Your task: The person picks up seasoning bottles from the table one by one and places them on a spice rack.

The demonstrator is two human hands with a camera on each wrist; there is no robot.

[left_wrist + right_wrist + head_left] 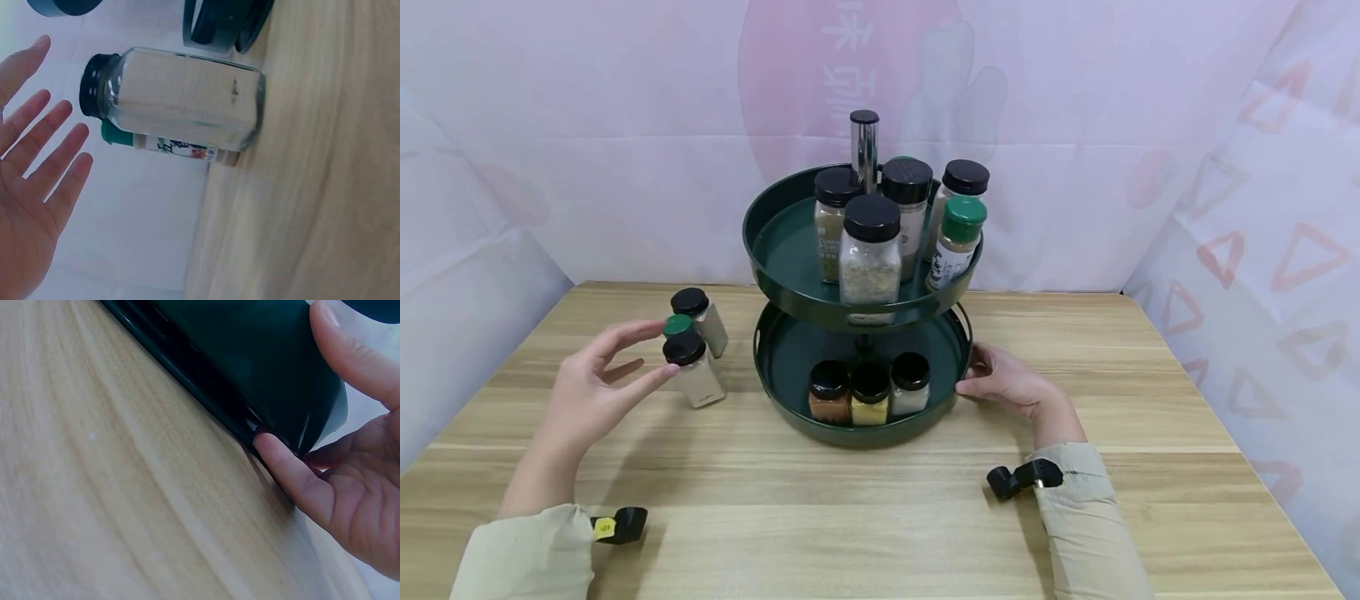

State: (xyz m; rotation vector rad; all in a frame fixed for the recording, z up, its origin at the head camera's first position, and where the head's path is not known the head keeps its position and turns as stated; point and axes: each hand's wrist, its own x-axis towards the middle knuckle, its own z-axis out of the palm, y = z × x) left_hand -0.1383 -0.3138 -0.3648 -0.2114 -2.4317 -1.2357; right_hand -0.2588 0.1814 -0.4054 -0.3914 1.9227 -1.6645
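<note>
Fingers spread, my left hand (587, 387) is beside three spice bottles at left. In the left wrist view a gap separates it from the nearest jar (187, 97), a clear one with pale powder and a black lid. Behind that jar is a green-capped bottle (178, 147); a second black-lidded jar (711, 329) stands farther back. My right hand (1007, 383) touches the outer side of the lower tray (925, 429) of a dark green two-tier rack. Its thumb (350, 350) and another finger (294, 475) rest spread along the wall; some fingers are partly hidden.
The upper tray (782, 287) holds several bottles, among them a green-capped bottle (955, 242) and a black-lidded jar (870, 258). Three small black-lidded jars, one with yellow contents (870, 396), stand at the lower tray's front. A chrome post (865, 150) rises from the rack.
</note>
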